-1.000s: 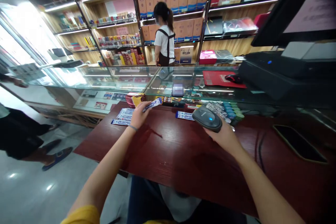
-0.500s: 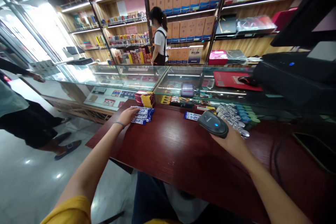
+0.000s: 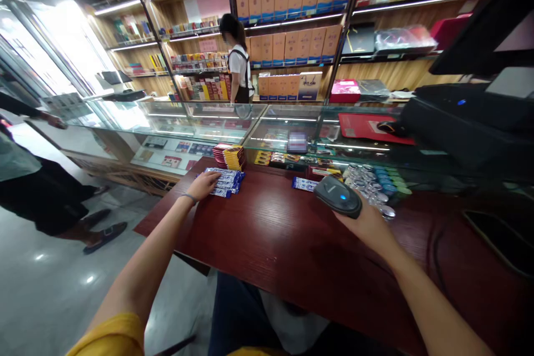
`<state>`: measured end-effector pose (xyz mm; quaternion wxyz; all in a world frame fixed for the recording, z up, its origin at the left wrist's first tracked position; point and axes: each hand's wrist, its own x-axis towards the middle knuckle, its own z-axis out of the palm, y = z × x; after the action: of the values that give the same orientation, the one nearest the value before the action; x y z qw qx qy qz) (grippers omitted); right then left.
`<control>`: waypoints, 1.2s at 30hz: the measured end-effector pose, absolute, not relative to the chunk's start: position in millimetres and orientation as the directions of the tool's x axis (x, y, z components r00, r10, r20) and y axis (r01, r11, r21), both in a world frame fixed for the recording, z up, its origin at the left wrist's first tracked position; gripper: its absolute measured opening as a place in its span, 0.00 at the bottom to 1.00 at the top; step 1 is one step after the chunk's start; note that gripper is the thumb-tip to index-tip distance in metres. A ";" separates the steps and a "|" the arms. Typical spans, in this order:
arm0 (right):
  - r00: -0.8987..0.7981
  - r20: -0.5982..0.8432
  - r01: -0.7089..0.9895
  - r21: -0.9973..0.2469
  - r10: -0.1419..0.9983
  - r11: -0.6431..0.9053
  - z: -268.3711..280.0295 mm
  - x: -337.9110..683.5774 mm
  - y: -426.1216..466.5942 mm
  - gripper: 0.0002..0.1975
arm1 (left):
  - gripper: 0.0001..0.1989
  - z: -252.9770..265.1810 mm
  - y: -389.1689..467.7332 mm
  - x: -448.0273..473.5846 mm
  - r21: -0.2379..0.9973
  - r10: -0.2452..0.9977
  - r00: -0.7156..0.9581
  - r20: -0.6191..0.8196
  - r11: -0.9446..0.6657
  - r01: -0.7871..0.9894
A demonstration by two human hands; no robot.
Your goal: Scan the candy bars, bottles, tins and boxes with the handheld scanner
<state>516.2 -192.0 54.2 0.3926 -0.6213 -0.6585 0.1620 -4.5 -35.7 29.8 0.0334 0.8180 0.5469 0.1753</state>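
Observation:
My left hand (image 3: 204, 184) rests on a pile of blue-and-white foil packets (image 3: 228, 179), its fingers stretched out over the pile's left side. Just behind that pile stands a stack of red and yellow packs (image 3: 229, 156). My right hand (image 3: 369, 222) is wrapped round a dark barcode scanner (image 3: 339, 196) with a lit blue light, held above the table. Beyond the scanner's head lies another blue-and-white packet (image 3: 303, 184), its right end hidden. Round silver-lidded tins (image 3: 362, 181) and blue and green ones (image 3: 386, 178) lie behind my right hand.
The dark red table (image 3: 250, 239) butts against a glass display counter (image 3: 200, 125). A phone-like slab (image 3: 496, 239) and a cable are at the right. A mouse (image 3: 392, 129) sits on a red mat (image 3: 362, 127). One person (image 3: 240, 69) stands behind the counter, another (image 3: 37, 183) at left.
The person behind the counter has moved to the left. Both of my hands stay almost where they were, the left on the packets and the right round the barcode scanner.

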 end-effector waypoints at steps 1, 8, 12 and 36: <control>0.085 0.319 0.691 -0.702 0.944 0.175 54.0 516.6 -191.9 0.25 | 0.21 30.0 -36.4 -4.4 0.242 0.906 0.342 0.250 -0.401 0.884; 0.083 0.396 0.677 -0.696 0.914 0.240 58.2 520.3 -192.4 0.27 | 0.21 35.1 -37.4 22.6 0.243 0.809 0.393 0.437 -0.527 0.814; 0.147 0.415 0.692 -0.692 0.898 0.206 66.0 525.2 -194.6 0.28 | 0.21 38.0 -36.5 67.1 0.222 0.740 0.407 0.535 -0.588 0.778; 0.382 0.359 0.607 -0.792 0.852 0.062 83.8 579.5 -194.0 0.21 | 0.19 -12.3 -55.2 348.2 0.309 0.600 0.554 0.576 -0.788 0.532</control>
<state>579.5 -194.0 83.8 0.4873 -0.6733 -0.5418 0.1254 348.2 -55.2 -12.3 0.0494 0.8801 0.3217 0.3456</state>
